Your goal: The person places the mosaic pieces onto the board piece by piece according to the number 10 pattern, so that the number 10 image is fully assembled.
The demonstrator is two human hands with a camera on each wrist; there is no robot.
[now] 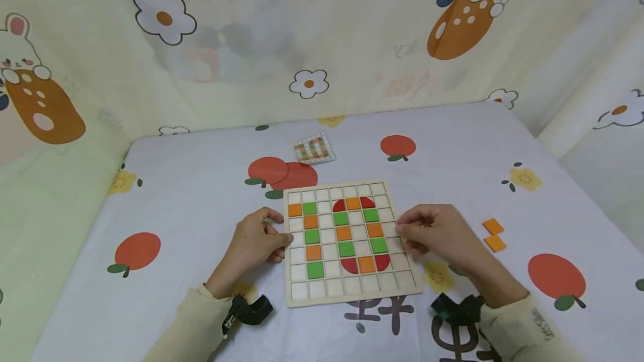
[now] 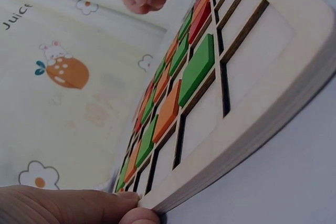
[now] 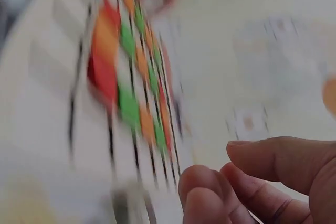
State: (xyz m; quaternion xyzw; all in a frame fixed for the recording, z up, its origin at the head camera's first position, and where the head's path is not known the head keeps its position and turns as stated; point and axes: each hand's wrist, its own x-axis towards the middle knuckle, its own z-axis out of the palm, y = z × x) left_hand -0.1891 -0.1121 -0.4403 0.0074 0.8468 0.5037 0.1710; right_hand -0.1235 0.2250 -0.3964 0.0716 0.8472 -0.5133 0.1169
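- A wooden grid board [image 1: 350, 242] lies flat on the table [image 1: 191, 194], near the middle of its front edge, with its long rows running away from the person.
- Green, orange and red tiles [image 1: 344, 233] fill part of the grid: one column alternates orange and green at the board's left side, and to the right of it an oval figure has red rounded corners at top and bottom.
- The left hand [image 1: 254, 244] rests at the board's left edge; the left wrist view shows its fingertips [image 2: 131, 203] pinching that edge [image 2: 220, 177], thumb below.
- The right hand [image 1: 435, 233] sits at the board's right edge with fingers curled together; the right wrist view is blurred, so I cannot tell whether they pinch the rim or a small piece.
- Two loose orange tiles [image 1: 494, 234] lie on the cloth just right of the right hand, towards the table's right edge.
- A small pattern card [image 1: 314, 148] lies beyond the board, towards the table's far edge.
- A printed curtain [image 1: 312, 32] hangs behind the table.
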